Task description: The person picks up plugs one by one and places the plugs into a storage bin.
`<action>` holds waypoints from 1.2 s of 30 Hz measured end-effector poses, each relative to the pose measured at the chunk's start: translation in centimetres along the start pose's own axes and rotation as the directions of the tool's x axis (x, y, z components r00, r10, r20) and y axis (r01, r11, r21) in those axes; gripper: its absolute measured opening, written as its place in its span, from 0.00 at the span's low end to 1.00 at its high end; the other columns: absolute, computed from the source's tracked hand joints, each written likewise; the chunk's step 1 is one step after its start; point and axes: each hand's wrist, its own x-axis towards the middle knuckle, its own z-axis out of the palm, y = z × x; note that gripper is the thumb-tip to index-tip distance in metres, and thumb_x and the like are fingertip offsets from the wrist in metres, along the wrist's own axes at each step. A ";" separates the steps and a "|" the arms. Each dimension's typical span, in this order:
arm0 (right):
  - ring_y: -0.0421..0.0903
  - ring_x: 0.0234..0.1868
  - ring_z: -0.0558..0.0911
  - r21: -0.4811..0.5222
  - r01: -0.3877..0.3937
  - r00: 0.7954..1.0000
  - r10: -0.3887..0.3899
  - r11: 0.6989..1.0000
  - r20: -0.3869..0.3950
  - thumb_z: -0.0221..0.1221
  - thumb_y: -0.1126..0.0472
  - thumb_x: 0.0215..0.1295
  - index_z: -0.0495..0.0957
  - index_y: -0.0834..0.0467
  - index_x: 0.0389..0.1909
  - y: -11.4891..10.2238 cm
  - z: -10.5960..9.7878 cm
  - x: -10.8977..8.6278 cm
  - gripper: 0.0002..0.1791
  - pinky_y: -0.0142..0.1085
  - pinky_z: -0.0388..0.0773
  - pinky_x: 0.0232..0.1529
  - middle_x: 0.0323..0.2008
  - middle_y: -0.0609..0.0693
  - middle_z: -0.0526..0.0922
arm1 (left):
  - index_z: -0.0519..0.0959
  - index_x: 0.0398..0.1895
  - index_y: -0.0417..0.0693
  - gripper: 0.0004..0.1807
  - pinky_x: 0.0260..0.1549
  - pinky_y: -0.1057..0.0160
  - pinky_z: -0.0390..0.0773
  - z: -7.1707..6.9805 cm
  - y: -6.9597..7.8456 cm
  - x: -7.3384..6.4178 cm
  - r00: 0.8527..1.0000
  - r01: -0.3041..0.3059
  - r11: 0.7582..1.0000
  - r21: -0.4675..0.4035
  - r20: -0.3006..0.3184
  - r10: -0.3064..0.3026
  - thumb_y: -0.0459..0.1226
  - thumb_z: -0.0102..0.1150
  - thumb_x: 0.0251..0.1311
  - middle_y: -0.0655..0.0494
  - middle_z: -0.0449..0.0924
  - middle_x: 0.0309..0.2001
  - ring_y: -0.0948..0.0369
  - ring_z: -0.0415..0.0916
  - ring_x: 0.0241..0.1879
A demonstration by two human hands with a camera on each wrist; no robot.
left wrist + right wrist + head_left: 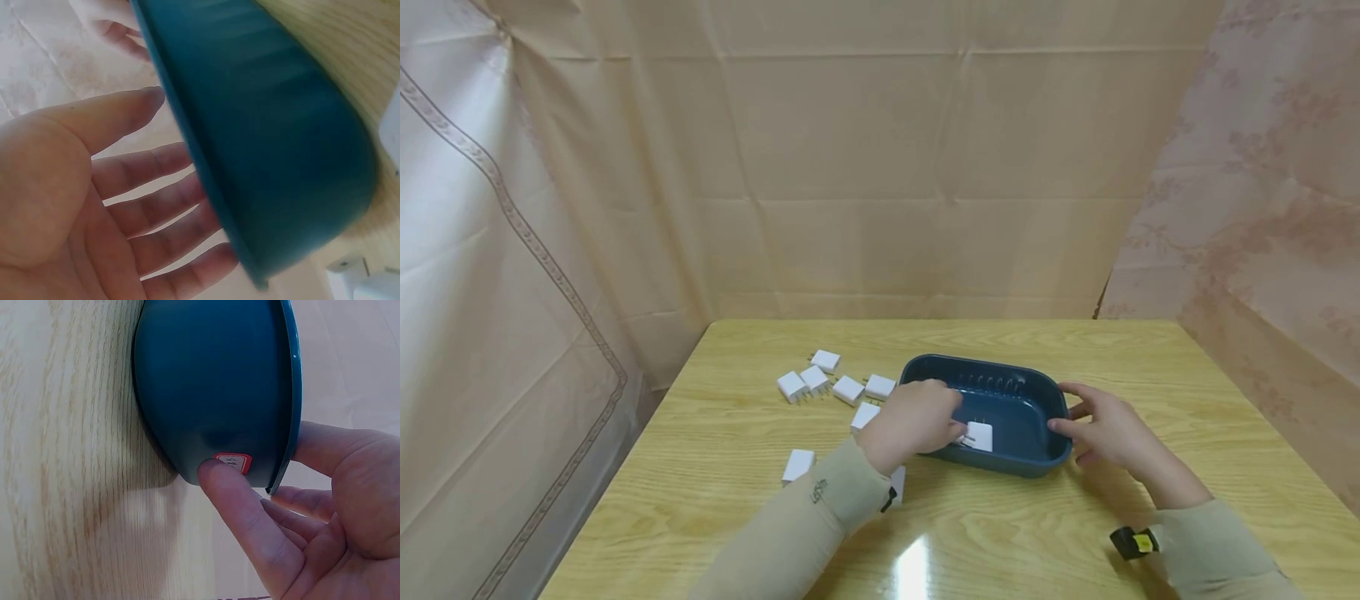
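A dark blue plastic basin (1011, 417) stands on the table. My left hand (917, 417) reaches over its left side. In the left wrist view its fingers (162, 200) are loosely extended and spread, thumb apart, with the tips hidden behind the basin's rim (206, 187). A white plug adapter (980, 436) lies inside the basin with its prongs showing, and part of another white piece shows beside my left thumb. My right hand (1112, 429) grips the basin's right end, thumb at the rim and a finger against the outer wall by a small red-edged label (233, 462).
Several white plug adapters lie left of the basin, among them one at the back (825, 361), one in the group (848, 390) and one nearer the front (798, 466). Another (898, 483) is partly covered by my left cuff. Cloth curtains (880, 167) surround the wooden table (715, 517).
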 end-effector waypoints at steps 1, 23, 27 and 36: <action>0.51 0.29 0.86 0.003 -0.001 1.000 0.001 1.000 0.000 0.67 0.55 0.68 0.54 0.65 0.78 0.0 0.0 0.0 0.45 0.44 0.86 0.28 0.55 0.76 0.76 | 0.86 0.51 0.54 0.18 0.36 0.59 0.82 -0.1 -0.1 -0.1 1.000 0.000 1.000 0.002 -0.005 0.000 0.53 0.61 0.69 0.59 0.84 0.45 0.62 0.81 0.43; 0.51 0.26 0.85 -0.015 0.004 1.000 -0.004 1.000 0.006 0.65 0.57 0.70 0.54 0.66 0.77 -0.3 0.0 0.0 0.43 0.44 0.86 0.27 0.56 0.77 0.74 | 0.83 0.59 0.51 0.23 0.45 0.56 0.83 -1.0 -4.0 -3.4 0.993 0.107 0.989 -0.104 -0.044 -0.112 0.53 0.63 0.68 0.54 0.83 0.53 0.58 0.81 0.50; 0.51 0.27 0.85 -0.004 0.007 1.000 -0.007 1.000 0.010 0.65 0.56 0.70 0.53 0.66 0.77 -0.2 0.0 0.0 0.43 0.45 0.86 0.28 0.56 0.77 0.74 | 0.82 0.60 0.49 0.24 0.46 0.54 0.83 -1.2 -4.6 -4.0 0.991 0.123 0.987 -0.108 -0.048 -0.129 0.52 0.63 0.69 0.52 0.82 0.56 0.55 0.81 0.52; 0.50 0.27 0.85 -0.010 -0.005 1.000 0.005 1.000 0.007 0.66 0.56 0.69 0.54 0.66 0.77 -0.2 0.1 0.0 0.44 0.44 0.86 0.28 0.56 0.77 0.74 | 0.83 0.58 0.47 0.24 0.48 0.52 0.82 -1.2 -6.1 -5.3 0.986 0.147 0.980 -0.136 -0.055 -0.156 0.52 0.64 0.67 0.52 0.83 0.54 0.53 0.81 0.51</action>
